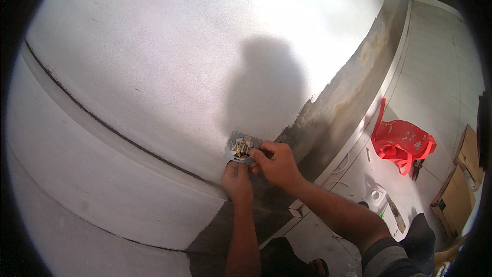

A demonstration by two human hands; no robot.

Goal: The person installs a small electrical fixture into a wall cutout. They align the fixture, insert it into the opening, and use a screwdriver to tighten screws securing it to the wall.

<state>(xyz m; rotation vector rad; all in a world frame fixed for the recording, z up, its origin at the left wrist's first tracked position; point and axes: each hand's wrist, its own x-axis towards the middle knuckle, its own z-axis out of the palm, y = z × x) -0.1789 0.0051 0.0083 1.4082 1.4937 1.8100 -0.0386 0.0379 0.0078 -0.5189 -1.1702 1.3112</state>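
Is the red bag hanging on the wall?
No, the red bag lies on the floor, right of the hands at the wall socket.

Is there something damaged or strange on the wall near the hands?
Yes. The wall socket has no cover plate, so its metal frame and inner parts are exposed. Both the left hand and right hand touch it. The wall beside it is stained dark.

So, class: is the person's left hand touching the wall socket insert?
Touching. The head view shows the left hand with its fingertips pressed against the lower edge of the socket insert, no gap visible.
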